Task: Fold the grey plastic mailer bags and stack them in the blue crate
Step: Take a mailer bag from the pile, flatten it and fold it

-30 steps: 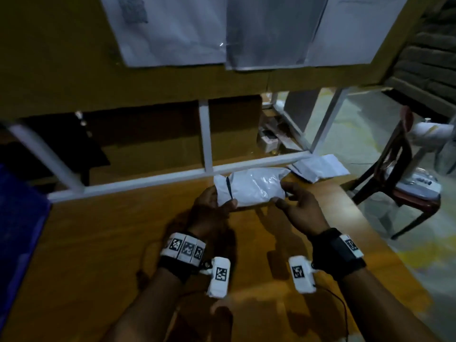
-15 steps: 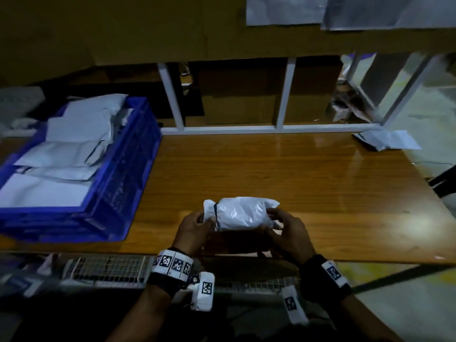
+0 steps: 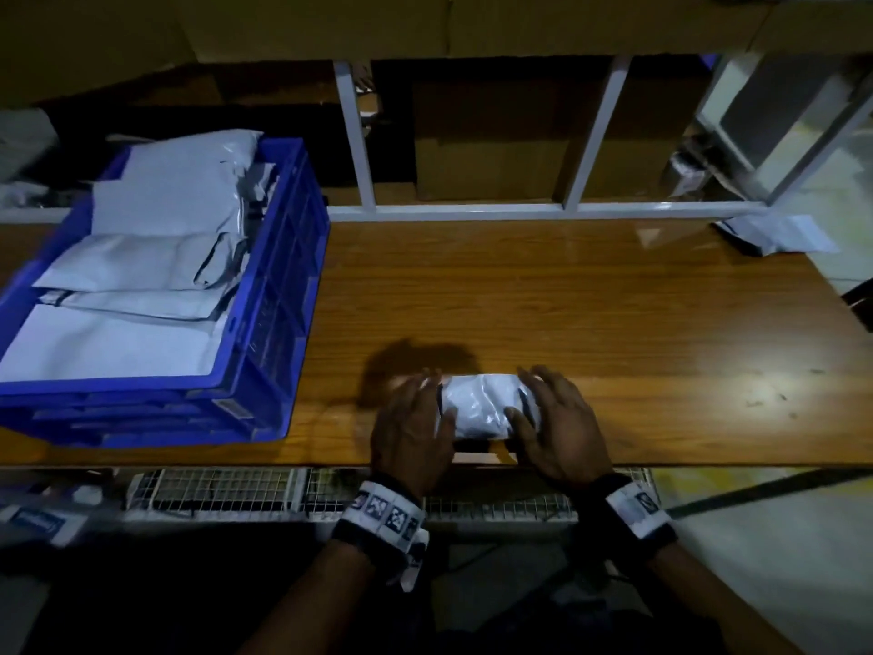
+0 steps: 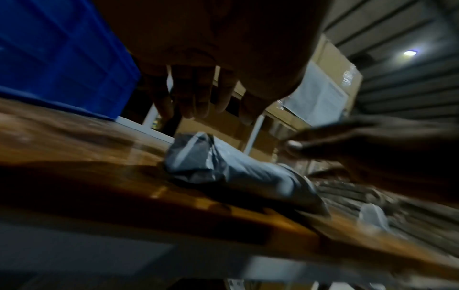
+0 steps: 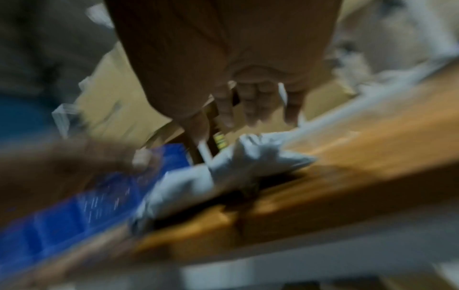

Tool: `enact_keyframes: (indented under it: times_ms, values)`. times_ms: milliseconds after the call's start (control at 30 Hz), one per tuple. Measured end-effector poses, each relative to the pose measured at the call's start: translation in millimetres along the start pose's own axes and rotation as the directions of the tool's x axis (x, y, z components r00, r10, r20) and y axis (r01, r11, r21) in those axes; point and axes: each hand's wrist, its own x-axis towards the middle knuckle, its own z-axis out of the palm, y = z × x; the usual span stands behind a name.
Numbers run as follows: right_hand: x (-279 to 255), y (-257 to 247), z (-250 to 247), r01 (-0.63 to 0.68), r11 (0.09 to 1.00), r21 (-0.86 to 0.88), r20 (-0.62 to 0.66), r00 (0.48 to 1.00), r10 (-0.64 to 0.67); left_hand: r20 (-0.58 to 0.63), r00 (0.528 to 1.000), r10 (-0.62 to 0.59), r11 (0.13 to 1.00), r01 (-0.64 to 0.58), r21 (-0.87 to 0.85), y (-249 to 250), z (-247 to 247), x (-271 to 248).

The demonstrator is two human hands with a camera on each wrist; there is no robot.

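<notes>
A grey mailer bag (image 3: 477,406), folded into a short thick bundle, lies on the wooden table (image 3: 614,333) near its front edge. My left hand (image 3: 415,418) is over the bundle's left end and my right hand (image 3: 552,418) over its right end, both with fingers spread and straight. In the left wrist view the left fingers (image 4: 196,92) stand above the bag (image 4: 223,168) with a gap. The right wrist view is blurred; the right fingers (image 5: 250,102) are just over the bag (image 5: 236,170). The blue crate (image 3: 283,286) stands at the left, holding several flat grey bags (image 3: 141,257).
A white metal rail (image 3: 519,211) runs along the table's far edge, with cardboard boxes (image 3: 486,139) behind it. Another pale bag (image 3: 774,234) lies at the far right corner. A wire mesh shelf (image 3: 236,489) sits below the front edge.
The bundle was held up between both hands; now it lies on the table near the front edge, and both hands have let go and spread flat over its ends.
</notes>
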Motion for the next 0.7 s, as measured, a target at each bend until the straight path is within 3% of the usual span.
enact_keyframes:
  times_ms: [100, 167, 233, 533, 700]
  values:
    - [18, -10, 22, 0.100, 0.981, -0.165, 0.115, 0.990, -0.082, 0.130, 0.974, 0.185, 0.974, -0.199, 0.108, 17, 25, 12]
    - [27, -9, 36, 0.103, 0.967, -0.235, 0.203, 0.978, -0.055, 0.272, 0.945, 0.179, 0.955, -0.233, 0.184, 22, 38, 23]
    - [29, -2, 45, 0.101, 0.961, -0.256, 0.253, 0.967, -0.035, 0.337, 0.931, 0.142, 0.944, -0.229, 0.236, 21, 46, 29]
    - [28, 17, 61, 0.128, 0.945, -0.300, 0.301, 0.953, -0.034, 0.458, 0.885, 0.087, 0.907, -0.260, 0.331, 13, 61, 31]
    - [26, 20, 66, 0.127, 0.953, -0.276, 0.296, 0.954, -0.041, 0.430, 0.898, 0.093, 0.910, -0.252, 0.330, 11, 65, 30]
